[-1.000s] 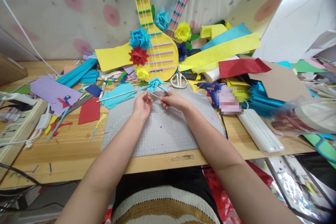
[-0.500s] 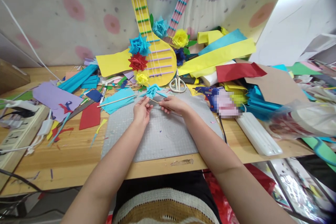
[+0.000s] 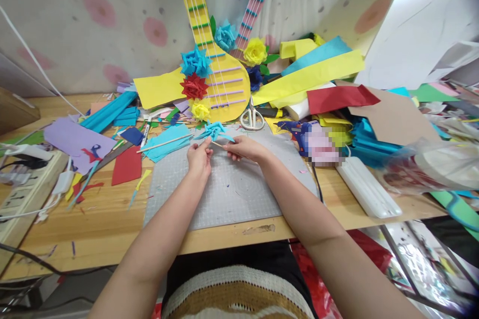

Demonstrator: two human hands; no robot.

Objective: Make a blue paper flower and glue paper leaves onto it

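Note:
My left hand and my right hand meet above a grey cutting mat. Between their pinched fingers runs a thin wooden stick. A light blue paper flower sits at the stick's far end, just beyond my left fingertips. My left fingers close on the stick below the flower. My right thumb and fingers pinch the stick's other end.
Scissors lie past the mat. A yellow paper guitar with paper flowers leans on the wall. A blue glue gun and a white power strip lie to the right. Coloured paper scraps, a loose stick and cables lie left.
Both hands stay on the stick. They have drawn slightly closer together, and the blue flower has shifted a little to the left in view.

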